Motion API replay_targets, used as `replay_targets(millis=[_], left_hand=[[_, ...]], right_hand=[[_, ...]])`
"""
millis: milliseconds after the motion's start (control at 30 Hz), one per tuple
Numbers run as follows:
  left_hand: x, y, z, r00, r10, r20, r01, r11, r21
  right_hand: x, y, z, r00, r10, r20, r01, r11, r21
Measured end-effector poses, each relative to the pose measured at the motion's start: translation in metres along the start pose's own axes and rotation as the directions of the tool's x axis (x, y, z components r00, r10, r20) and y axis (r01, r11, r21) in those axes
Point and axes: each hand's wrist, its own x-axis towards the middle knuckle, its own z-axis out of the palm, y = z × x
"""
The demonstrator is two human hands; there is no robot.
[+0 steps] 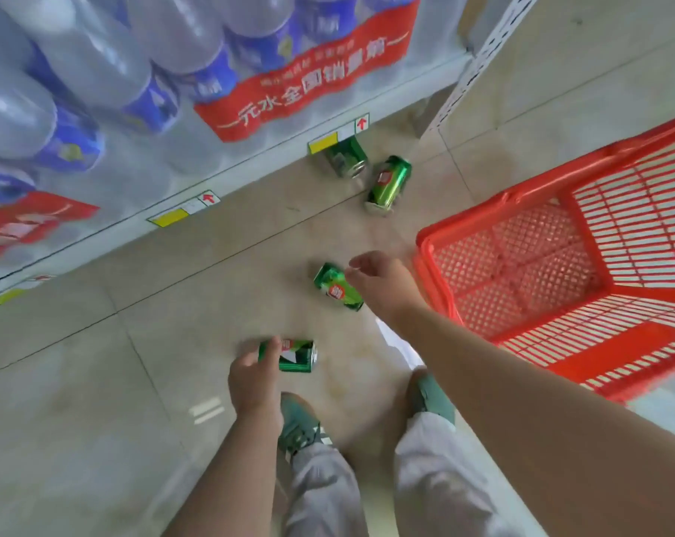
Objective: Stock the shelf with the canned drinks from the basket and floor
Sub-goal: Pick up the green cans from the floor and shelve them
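Observation:
Several green drink cans lie on their sides on the tiled floor. My left hand [253,377] reaches down to the nearest can [295,356], with fingers curled over its left end. My right hand [382,281] hovers just right of a second can [338,287], fingers loosely curled and holding nothing. Two more lie farther off: one [389,184] in the open and one [345,158] partly under the shelf edge [250,157]. The red plastic basket [522,195] stands at the right, and no cans show inside it.
The bottom shelf at the upper left holds wrapped packs of water bottles [134,71] with red banners. A white perforated shelf upright [479,56] stands behind the basket. My feet in green shoes [297,424] stand just below the cans.

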Motion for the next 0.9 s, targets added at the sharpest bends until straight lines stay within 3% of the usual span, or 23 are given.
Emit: replay_targets(millis=[167,267,367,467,633,733,900], left_hand=[[0.077,-0.041,0.029,0.974,-0.225,-0.025,0.220,0.968,-0.125],[0.112,-0.053,0.051,0.955,-0.293,0.037,0.294,0.929,-0.226],[0.132,-0.061,0.068,0.950,-0.313,-0.015,0.294,0.906,-0.306],[0.133,-0.065,0.073,0.960,-0.272,-0.067,0.238,0.918,-0.318],[0.077,-0.037,0.045,0.991,0.062,-0.122,-0.079,0.987,-0.143],[0.010,0.005,0.012,0.973,0.220,-0.073,-0.225,0.973,-0.059],[-0.112,0.084,-0.044,0.922,0.386,-0.006,-0.386,0.922,-0.027]], right_hand=[[0.066,0.070,0.050,0.999,-0.018,0.045,0.037,0.872,-0.488],[0.096,0.103,0.075,0.993,-0.073,0.096,0.118,0.744,-0.658],[0.113,0.119,0.093,0.989,-0.148,-0.010,0.093,0.671,-0.735],[0.115,0.119,0.095,0.978,-0.176,-0.113,0.050,0.721,-0.691],[0.058,0.088,0.061,0.987,-0.038,-0.156,-0.022,0.931,-0.365],[0.002,0.046,0.024,0.989,-0.028,-0.145,-0.013,0.962,-0.272],[-0.084,-0.049,-0.062,0.981,-0.071,-0.181,0.018,0.959,-0.281]])
